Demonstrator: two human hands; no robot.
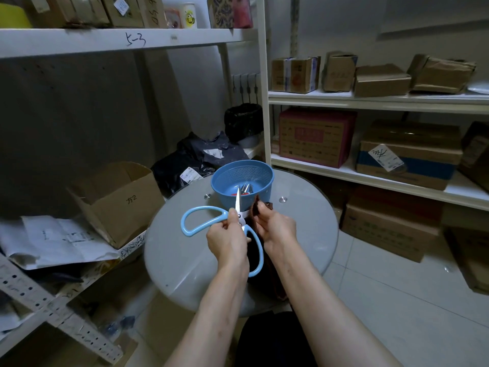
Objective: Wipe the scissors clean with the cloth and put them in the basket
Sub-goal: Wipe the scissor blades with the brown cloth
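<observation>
Closest to me are both forearms reaching over the round glass table (185, 260). The left hand (227, 239) pinches the scissors (221, 215) right at the pivot, fingers curled round it. They're splayed wide open, with one blue loop out to the left and the other trailing back toward me. The right hand (275, 226) is bunched round the dark cloth (256, 209), squeezing it onto what looks like the second blade, though that blade is hidden inside. So I reckon it's mid-wipe, not done yet.

The bare blade points straight away from me, and its tip lines up with the basket (246, 173) just beyond the hands. The drop is basically a short push forward along that blade. The left hand has the scissors, so it's the obvious one to do it.

Count: one pair of scissors in hand, one cloth, one basket. There are already some metal bits plus something red in the basket, but I can't count them.
</observation>
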